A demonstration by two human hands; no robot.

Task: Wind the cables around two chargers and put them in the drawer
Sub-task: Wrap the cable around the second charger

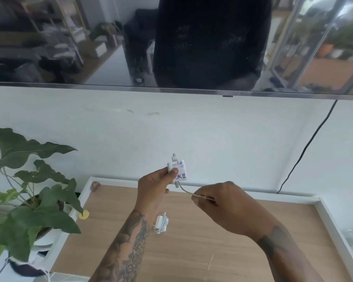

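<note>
Near worktop [192,241] back edge, wound charger [161,223] lay done; left hand [153,187] gripped second charger [176,169], right hand [216,202] pinched its unwound cable [185,190]; drawer unseen.

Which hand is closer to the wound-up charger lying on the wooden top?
Left. The left hand holds the other charger up, with its wrist just left of the wound charger. The right hand pinches the cable farther to the right.
</note>
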